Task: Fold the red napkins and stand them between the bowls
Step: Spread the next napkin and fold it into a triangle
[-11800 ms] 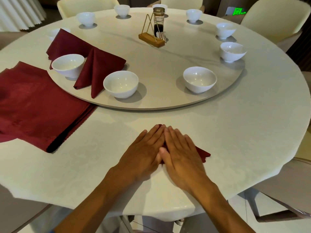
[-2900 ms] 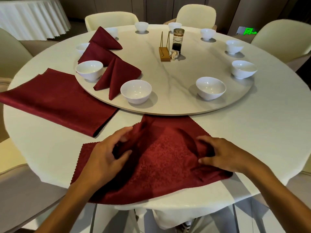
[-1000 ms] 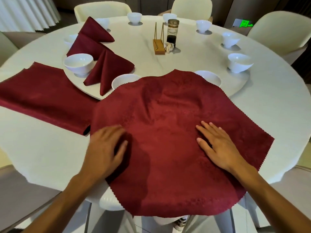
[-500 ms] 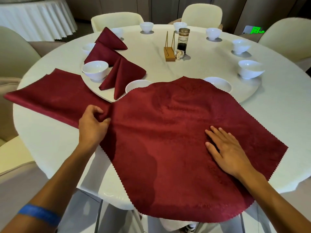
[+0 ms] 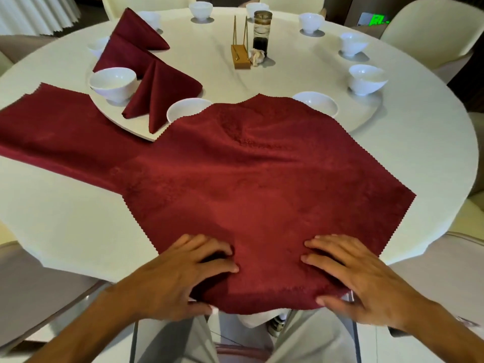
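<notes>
A: Round white table point(image 5: 65, 231), 6 o'clock edge: left hand point(image 5: 180, 273) and right hand point(image 5: 361, 279) each pinch the spread napkin point(image 5: 262, 184) hem, thumbs under, equally near.

B: And beyond?

A: Cloth runs toward 12, draped over 2 bowls point(image 5: 317, 102). Half a second ago the left hand tugged its 9 o'clock corner.

B: Folded napkins point(image 5: 157, 93) stand at 11.

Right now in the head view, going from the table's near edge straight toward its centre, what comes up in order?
Left hand and right hand gripping the near hem → spread red napkin → wooden holder beside the glass jar.
</notes>
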{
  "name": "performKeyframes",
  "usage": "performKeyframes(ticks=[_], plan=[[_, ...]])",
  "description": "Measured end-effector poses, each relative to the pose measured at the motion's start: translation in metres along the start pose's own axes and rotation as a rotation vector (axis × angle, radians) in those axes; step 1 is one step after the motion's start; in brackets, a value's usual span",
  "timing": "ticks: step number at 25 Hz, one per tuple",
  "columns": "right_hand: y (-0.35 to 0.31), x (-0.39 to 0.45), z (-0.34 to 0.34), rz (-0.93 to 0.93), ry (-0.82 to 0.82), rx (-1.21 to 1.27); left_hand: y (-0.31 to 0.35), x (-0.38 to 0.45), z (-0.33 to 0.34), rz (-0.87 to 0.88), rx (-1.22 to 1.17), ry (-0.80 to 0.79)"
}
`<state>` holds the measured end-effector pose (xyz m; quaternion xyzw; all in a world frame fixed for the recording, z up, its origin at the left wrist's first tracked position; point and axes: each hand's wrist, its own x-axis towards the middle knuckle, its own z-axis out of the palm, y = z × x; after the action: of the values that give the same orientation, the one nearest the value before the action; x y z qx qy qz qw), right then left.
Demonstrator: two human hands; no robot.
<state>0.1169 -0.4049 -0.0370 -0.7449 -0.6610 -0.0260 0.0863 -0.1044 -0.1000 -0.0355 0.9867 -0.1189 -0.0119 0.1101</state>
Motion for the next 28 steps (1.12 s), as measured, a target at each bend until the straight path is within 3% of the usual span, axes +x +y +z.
performKeyframes(ticks=[2,4,7,11,13,14,16,17,18,20,22,24,28], plan=[[0.011,-0.024,0.006,-0.024,-0.166,-0.139,-0.001,-0.006,0.005,0.026,0.127,0.003],[0.015,-0.033,0.008,0.041,-0.142,-0.079,0.004,-0.012,0.007,0.013,0.048,0.042],[0.014,-0.031,-0.009,0.129,-0.034,0.277,0.007,-0.017,-0.016,-0.038,-0.373,0.14],[0.027,0.017,-0.074,0.333,-0.318,0.944,-0.011,0.002,-0.067,-0.237,-0.919,-0.023],[0.051,0.052,-0.087,0.597,-0.194,1.029,-0.034,0.029,-0.082,-0.446,-0.984,0.203],[0.06,0.069,-0.089,0.737,-0.037,0.94,-0.045,0.043,-0.088,-0.564,-0.856,0.414],[0.066,0.095,-0.082,0.873,0.33,0.43,-0.053,0.064,-0.095,-0.676,-0.361,0.699],[0.06,0.101,-0.076,0.837,0.433,0.195,-0.051,0.067,-0.089,-0.617,-0.219,0.705],[0.052,0.1,-0.068,0.732,0.435,0.127,-0.044,0.066,-0.082,-0.507,-0.174,0.594],[0.028,0.09,-0.047,0.546,0.252,0.19,-0.031,0.058,-0.06,-0.35,-0.135,0.275],[0.014,0.076,-0.018,0.498,-0.009,0.198,-0.03,0.046,-0.024,-0.293,0.022,0.092],[0.015,0.068,0.005,0.552,-0.147,0.144,-0.037,0.041,-0.004,-0.297,0.169,0.09],[0.03,0.066,0.012,0.502,-0.179,0.119,-0.027,0.044,-0.006,-0.289,0.267,0.158]])
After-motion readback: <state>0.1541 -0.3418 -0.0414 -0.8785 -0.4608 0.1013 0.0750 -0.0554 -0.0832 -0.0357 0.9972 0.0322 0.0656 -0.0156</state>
